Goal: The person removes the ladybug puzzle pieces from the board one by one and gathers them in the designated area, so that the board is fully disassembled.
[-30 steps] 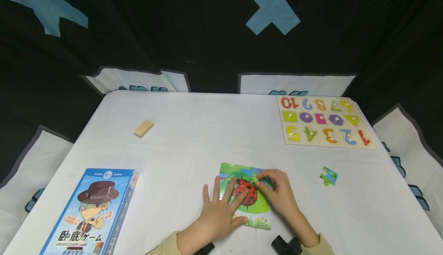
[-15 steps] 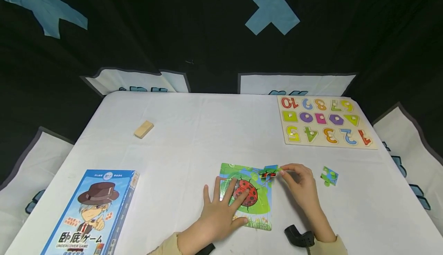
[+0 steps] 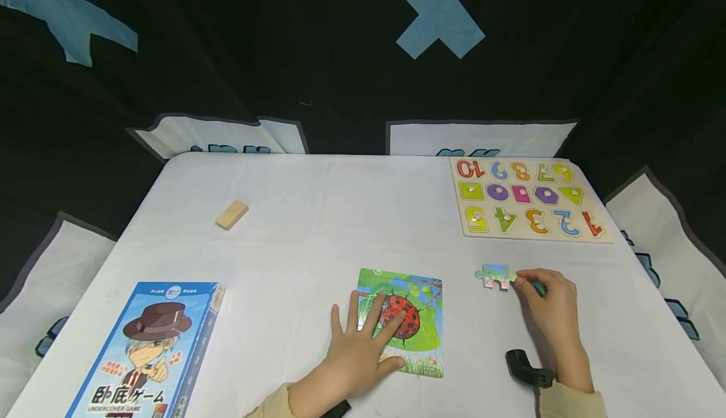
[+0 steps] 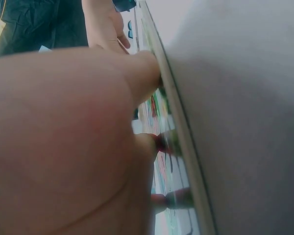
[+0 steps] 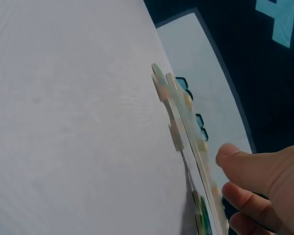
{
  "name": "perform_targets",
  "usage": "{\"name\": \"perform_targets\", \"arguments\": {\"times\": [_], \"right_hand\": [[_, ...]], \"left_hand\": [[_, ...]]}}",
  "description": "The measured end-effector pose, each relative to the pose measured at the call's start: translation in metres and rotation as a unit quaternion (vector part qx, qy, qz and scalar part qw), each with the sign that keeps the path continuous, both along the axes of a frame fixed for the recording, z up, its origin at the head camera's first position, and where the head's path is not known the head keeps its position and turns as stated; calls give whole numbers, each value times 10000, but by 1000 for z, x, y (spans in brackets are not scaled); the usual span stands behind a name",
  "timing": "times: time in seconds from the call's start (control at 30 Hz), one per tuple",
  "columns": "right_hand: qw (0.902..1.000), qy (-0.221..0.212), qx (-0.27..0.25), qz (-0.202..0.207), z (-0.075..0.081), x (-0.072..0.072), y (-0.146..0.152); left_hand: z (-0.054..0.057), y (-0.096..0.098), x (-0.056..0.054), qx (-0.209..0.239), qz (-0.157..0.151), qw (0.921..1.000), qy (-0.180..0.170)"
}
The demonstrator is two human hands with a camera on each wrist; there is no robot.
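My left hand (image 3: 357,348) rests with spread fingers on a small ladybug jigsaw puzzle (image 3: 424,323). In the left wrist view its thumb and fingertips touch the puzzle board's face near the edge (image 4: 179,112). To the right, a glossy green-blue jigsaw piece (image 3: 495,272) with pinkish tabs is close by the fingertips of my right hand (image 3: 550,304). The right wrist view shows the thumb and fingers apart, with a gap between them and that piece (image 5: 176,134). Another jigsaw piece (image 3: 539,289) is partly hidden under the right hand.
A wooden number-and-shape puzzle board (image 3: 530,197) lies at the back right. A small wooden block (image 3: 232,214) lies at the back left. A blue boxed game (image 3: 153,342) lies at the front left. A black curtain stands behind the white table (image 3: 317,216).
My right hand has lifted a jigsaw piece off the puzzle's upper right, carried it rightward and let go of it near the other loose piece. The left hand has stayed in place.
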State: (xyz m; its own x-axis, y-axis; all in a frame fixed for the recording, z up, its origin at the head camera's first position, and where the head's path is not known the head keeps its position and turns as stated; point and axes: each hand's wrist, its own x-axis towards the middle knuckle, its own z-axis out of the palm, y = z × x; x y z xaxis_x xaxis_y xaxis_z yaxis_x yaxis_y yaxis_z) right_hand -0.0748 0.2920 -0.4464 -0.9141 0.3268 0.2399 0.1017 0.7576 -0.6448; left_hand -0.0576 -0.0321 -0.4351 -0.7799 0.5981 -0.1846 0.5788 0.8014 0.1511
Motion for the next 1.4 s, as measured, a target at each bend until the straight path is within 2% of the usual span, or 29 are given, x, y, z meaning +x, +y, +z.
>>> {"name": "perform_targets", "arguments": {"times": [0.17,0.23,0.33,0.43,0.53,0.63,0.7,0.8,0.9,1.07,1.4], "right_hand": [[9999,-124,-53,40,0,-1,-4],[9998,-52,-118,161,-1,-3,-10],[9983,144,-191,531,-1,-5,-25],[9934,220,-348,1075,-5,-6,-47],[9836,30,-541,1720,-7,-8,-74],[9682,-234,-572,2426,-8,-10,-98],[9564,-365,-501,2854,-7,-13,-110],[9431,-457,-216,3286,-7,-18,-124],[9379,-453,60,3438,-6,-21,-131],[9360,-553,325,3461,-8,-19,-141],[9373,-749,-229,3397,-12,-19,-150]], "left_hand": [[0,-1,1,5,23,10000,5],[1,-1,2,13,30,10000,10],[0,-1,2,23,41,10000,0],[-1,0,2,5,61,10000,-16],[-3,2,2,-32,82,10000,-38],[-4,5,1,-38,69,9999,-65],[-4,7,1,-62,50,9999,-71],[-3,9,1,-178,35,9998,-31],[-2,10,1,-267,37,9996,-29],[-1,10,2,-461,112,9989,29],[0,8,4,-580,185,9975,366]]}}
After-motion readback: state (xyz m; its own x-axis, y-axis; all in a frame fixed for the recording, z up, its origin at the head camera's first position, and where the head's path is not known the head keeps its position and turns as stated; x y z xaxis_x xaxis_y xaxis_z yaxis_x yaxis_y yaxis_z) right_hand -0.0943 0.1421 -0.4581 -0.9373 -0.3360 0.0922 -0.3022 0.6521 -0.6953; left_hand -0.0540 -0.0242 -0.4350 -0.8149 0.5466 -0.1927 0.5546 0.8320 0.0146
